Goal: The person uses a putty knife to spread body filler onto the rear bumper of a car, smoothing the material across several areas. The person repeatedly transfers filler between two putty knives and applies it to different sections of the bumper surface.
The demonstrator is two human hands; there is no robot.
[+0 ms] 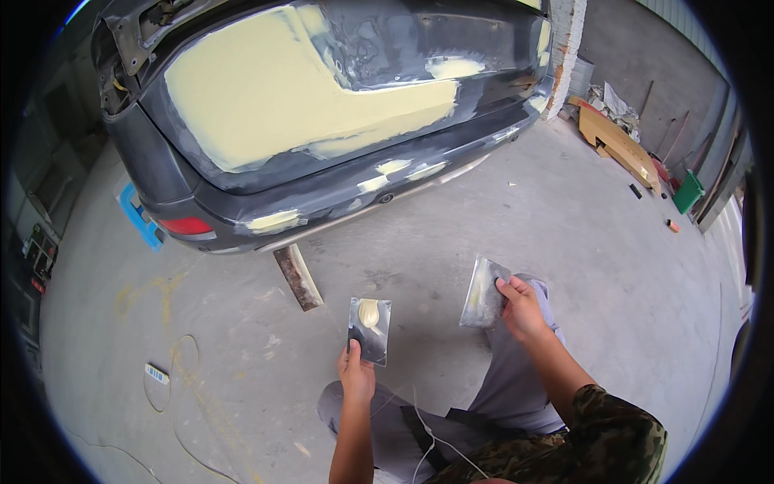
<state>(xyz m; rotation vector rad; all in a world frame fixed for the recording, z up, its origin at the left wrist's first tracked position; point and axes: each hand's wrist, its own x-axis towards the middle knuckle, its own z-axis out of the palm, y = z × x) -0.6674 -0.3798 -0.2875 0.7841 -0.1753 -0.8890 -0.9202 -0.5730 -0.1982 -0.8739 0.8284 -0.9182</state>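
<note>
My left hand (pixel 355 375) grips a flat metal spreader (pixel 368 343) carrying a blob of pale cream filler (pixel 368 312). My right hand (pixel 520 310) pinches another flat metal spreader (pixel 482 292) smeared with whitish residue, held over my grey-trousered knee. In front of me is the dark grey rear of a car (pixel 427 36), with a large cream filler patch (pixel 250 89) on the tailgate and smaller patches on the bumper (pixel 322 202). Below the bumper, a long stained flat board (pixel 297 277) lies on the floor.
A blue plastic object (pixel 139 218) stands by the car's left corner. Cables and a power strip (pixel 156 373) lie on the concrete floor (pixel 242 339) at left. At right are a brick pillar (pixel 564 48), a leaning brown panel (pixel 617 145), debris and a green bin (pixel 688 192).
</note>
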